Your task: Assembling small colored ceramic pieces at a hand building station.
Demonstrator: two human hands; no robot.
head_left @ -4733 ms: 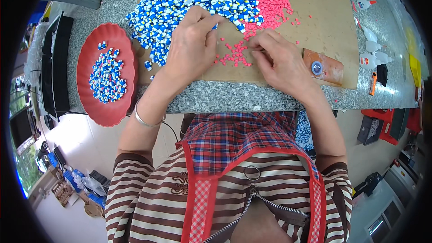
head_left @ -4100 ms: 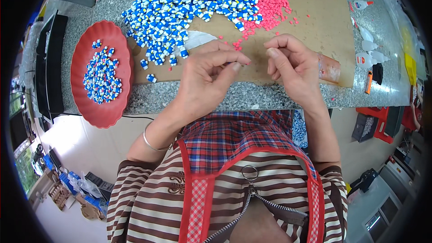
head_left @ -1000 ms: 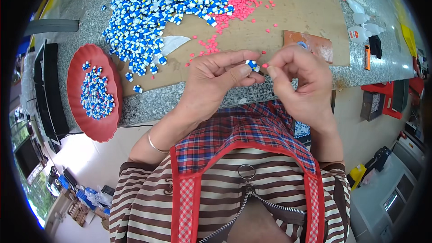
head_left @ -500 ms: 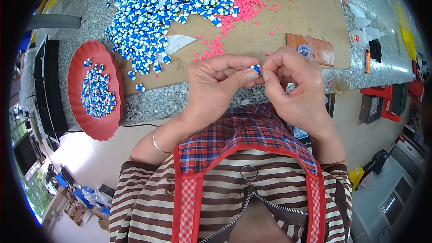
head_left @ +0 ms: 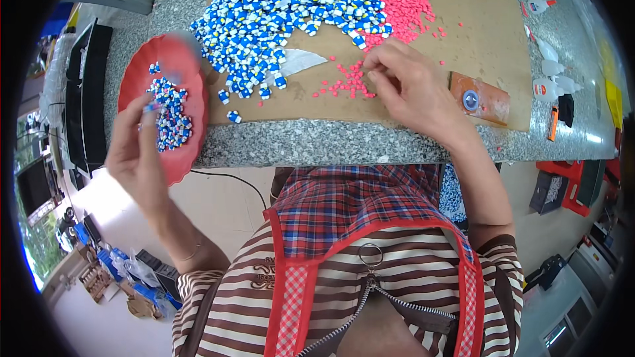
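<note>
Left hand (head_left: 135, 152) is hovering over the red plate (head_left: 142, 79) at the counter's left edge, fingers pinched on a small blue-and-white piece (head_left: 151, 107); motion blur, so grip detail is hard to tell. Plate is holding a small heap of the same blue/white pieces (head_left: 169, 119). Right hand (head_left: 413, 92) is resting on the brown board (head_left: 476, 20) near the counter's front edge, fingertips curled & touching loose pink beads (head_left: 347, 82); can't tell if it's actually pinching one. Big blue/white pile (head_left: 284, 6) is lying toward the board's back-left, pink pile (head_left: 403, 6) just beside it on the right. Glue bottles (head_left: 549, 69) are lying at the counter's right edge.
</note>
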